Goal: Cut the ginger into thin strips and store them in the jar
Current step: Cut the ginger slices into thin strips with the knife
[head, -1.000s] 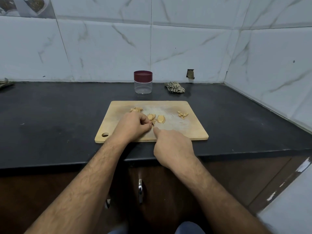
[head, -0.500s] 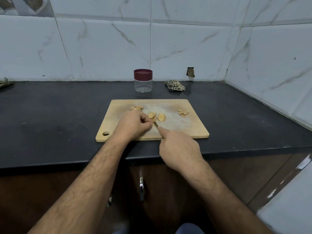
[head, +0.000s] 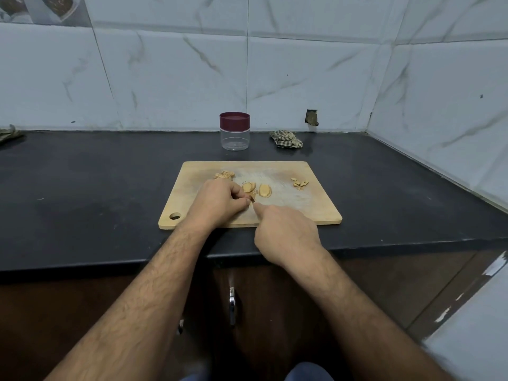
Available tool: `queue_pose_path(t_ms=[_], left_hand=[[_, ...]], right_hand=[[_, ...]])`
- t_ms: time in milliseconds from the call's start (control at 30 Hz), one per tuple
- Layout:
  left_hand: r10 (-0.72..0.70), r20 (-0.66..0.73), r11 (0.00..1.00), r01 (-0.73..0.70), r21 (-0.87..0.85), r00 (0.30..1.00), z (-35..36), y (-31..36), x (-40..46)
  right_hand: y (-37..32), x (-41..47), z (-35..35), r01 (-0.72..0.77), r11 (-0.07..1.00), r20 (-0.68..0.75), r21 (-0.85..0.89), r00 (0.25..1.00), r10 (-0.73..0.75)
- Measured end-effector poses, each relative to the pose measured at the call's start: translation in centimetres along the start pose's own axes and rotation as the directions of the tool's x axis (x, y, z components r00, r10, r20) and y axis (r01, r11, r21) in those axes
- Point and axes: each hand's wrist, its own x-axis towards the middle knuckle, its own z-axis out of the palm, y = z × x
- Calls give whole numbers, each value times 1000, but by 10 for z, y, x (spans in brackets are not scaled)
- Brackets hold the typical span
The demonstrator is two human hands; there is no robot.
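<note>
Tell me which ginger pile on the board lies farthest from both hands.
The small heap of ginger bits near the cutting board's right edge; the slices and the chunk sit by the left hand.

Beyond the spot where the hands meet, a black stone counter [head: 82,188] runs back to a wall of white marble-veined tiles [head: 178,78], which turns a corner to the right into a second tiled wall [head: 453,105]. Far back and to the right of that spot, a small dark hole [head: 311,117] breaks the tiles, with a crumpled checked cloth [head: 286,139] on the counter just below it. Below and nearer than the grip are dark brown cabinet doors [head: 371,284] with a metal handle [head: 232,305]; the light is dim and cool.
</note>
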Motion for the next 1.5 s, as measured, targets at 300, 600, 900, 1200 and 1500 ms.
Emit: queue_pose_path(t_ms=[300,600,900,1200,1500], left_hand=[[-14,10,999,14,-41,1000,-1,-2,0],[-14,0,999,14,-37,1000,0,-2,0],[-22,0,998,22,-53,1000,0,-2,0],[-31,9,998,32,-52,999,-1,-2,0],[-35,6,998,36,-61,999,0,-4,1]], right_hand=[[10,-15,-1,-8,1000,-24,28,1000,8],[2,-5,2,-4,1000,-6,19,1000,4],[-1,0,0,-1,1000,-5,16,1000,1],[7,-16,-1,-5,1000,6,3,1000,5],[0,-7,1,-14,1000,-3,24,1000,14]])
